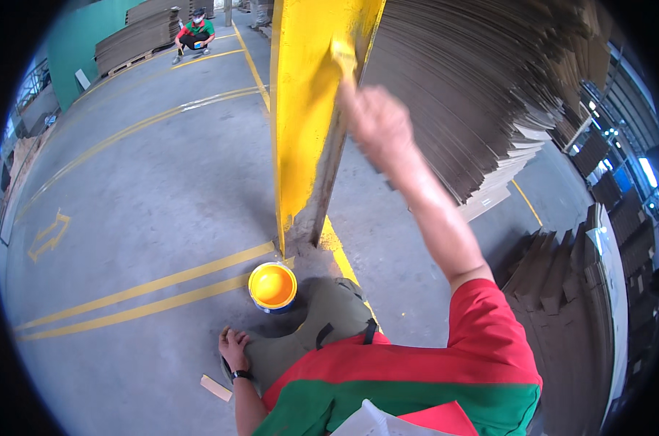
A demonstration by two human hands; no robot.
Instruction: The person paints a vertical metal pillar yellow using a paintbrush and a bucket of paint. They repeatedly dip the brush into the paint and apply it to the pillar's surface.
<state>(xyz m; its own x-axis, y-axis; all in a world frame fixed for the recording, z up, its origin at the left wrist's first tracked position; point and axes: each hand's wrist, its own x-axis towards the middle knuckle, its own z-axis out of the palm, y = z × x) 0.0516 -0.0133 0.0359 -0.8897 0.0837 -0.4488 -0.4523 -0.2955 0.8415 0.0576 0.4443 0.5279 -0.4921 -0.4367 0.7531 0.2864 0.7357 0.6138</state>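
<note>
My right hand [380,122] is closed around a paintbrush [344,57], raised high, its yellow-coated bristles against a steel column [299,109]. Wet-looking yellow covers most of the column's broad face; its lower right part and side edge are dull grey-brown. At the column's foot, a can [274,310] of yellow paint stands on the floor in front of my knees. My left hand [232,347] lies on my left knee with loosely bent fingers, holding nothing, a dark band on its wrist. The brush handle is mostly hidden inside my right hand.
Tall stacks of brown cardboard sheets [460,94] rise right of the column, with more [562,291] beside my right side. A small flat tan piece [216,387] lies near my left wrist. Yellow lines mark the grey floor. Far off, another person [195,33] squats.
</note>
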